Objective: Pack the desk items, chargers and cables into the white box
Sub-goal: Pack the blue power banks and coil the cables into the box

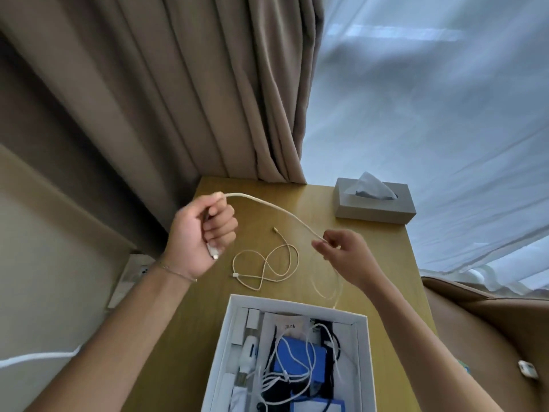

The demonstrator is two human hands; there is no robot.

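My left hand [202, 236] grips one end of a white cable [273, 208] in a fist, its plug sticking out below the palm. The cable arcs to the right, where my right hand [341, 251] pinches it between thumb and fingers; the rest hangs blurred down toward the white box [225, 331]. The open box stands at the desk's near edge and holds white chargers, white and black cables and blue items. A second, beige cable [267, 266] lies looped on the wooden desk [371, 248] between my hands and the box.
A grey tissue box [375, 205] stands at the desk's far right corner. Brown curtains and a sheer white curtain hang behind. A brown chair [490, 337] with a small white item on it is at right. A wall socket [139, 267] sits left of the desk.
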